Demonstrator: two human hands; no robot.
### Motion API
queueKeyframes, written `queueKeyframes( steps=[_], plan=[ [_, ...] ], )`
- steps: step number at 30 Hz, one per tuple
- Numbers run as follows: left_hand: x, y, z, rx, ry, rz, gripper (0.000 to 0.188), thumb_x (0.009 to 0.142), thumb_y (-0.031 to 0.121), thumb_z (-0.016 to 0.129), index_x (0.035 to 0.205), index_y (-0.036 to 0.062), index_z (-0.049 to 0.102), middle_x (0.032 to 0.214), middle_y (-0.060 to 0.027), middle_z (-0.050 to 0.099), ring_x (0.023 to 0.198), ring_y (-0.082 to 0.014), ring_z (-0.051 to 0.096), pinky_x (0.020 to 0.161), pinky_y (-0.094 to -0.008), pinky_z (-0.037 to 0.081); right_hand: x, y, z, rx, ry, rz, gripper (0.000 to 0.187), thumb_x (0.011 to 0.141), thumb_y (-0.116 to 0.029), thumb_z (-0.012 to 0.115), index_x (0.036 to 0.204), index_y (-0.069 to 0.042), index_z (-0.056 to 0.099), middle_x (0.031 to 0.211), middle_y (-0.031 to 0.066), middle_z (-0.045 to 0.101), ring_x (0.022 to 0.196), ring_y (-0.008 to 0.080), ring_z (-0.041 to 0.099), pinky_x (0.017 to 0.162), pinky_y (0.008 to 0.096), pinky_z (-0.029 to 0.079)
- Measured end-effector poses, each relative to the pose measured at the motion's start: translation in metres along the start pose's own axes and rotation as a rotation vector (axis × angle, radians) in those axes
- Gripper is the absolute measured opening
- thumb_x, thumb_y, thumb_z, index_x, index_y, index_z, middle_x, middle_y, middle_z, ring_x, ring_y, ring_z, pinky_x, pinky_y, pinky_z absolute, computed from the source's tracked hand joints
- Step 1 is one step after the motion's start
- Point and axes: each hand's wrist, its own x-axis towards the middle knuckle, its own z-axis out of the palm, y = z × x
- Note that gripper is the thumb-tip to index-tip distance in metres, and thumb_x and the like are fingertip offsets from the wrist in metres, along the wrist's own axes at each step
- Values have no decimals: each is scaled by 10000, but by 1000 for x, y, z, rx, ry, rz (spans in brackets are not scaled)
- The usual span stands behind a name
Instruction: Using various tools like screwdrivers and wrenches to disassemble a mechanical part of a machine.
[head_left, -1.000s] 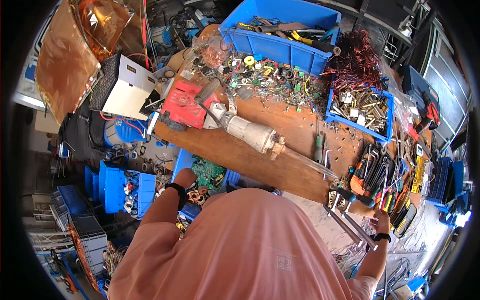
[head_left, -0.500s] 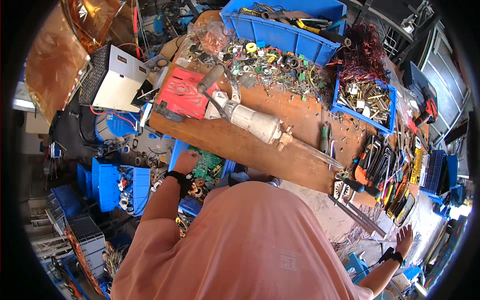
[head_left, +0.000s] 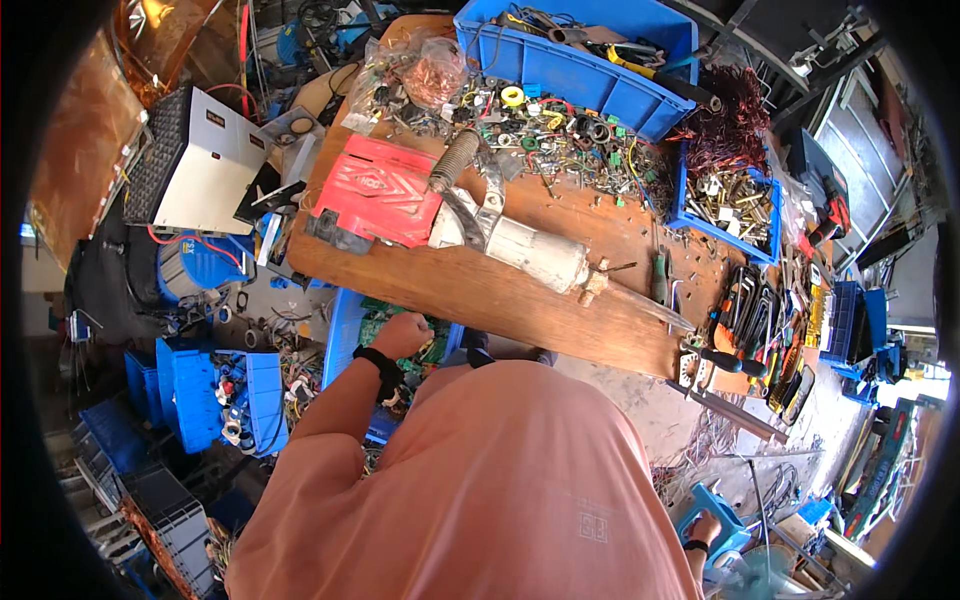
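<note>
My left hand [head_left: 405,335] hangs in a loose fist over a blue bin [head_left: 343,335] of green circuit boards [head_left: 437,346], below the wooden bench's near edge. Nothing shows sticking out of its curled fingers. Low on the right, my right hand [head_left: 706,527] is beside or on a light-blue plastic piece [head_left: 722,508], perhaps a stool; its fingers are too small to make out. On the bench [head_left: 480,290] lies a large demolition hammer with a red housing [head_left: 375,190], a pale metal barrel [head_left: 535,255] and a long pointed chisel [head_left: 645,305].
Loose small parts [head_left: 560,140] cover the bench's far side, below a blue tool crate [head_left: 580,70]. A smaller blue bin [head_left: 735,235] holds brass-coloured pieces. Hex keys [head_left: 745,310] and screwdrivers lie at the right end. Blue bins [head_left: 190,395] stand at left.
My right hand has moved in leftward and down, from spread fingers out at the right to the light-blue piece. My left hand has shifted slightly right. The whole view has turned a little.
</note>
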Motion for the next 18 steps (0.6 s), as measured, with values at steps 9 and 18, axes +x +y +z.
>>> queueKeyframes(
  steps=[9,18],
  plan=[
    [17,28,-76,-493,-315,-167,322,818,326,573,829,5,585,712,-79,600,619,-160,584,583,-290,479,-166,-226,73,-330,-909,114,208,760,-209,609,642,-38,593,507,21,500,417,121,445,396,267,330],
    [61,91,-154,-1087,158,-30,552,808,535,495,1037,36,542,967,-98,558,787,-175,551,743,-331,452,-214,-383,143,-185,-744,-620,248,756,-239,649,866,-19,617,688,94,583,641,139,541,584,279,431]
  ],
)
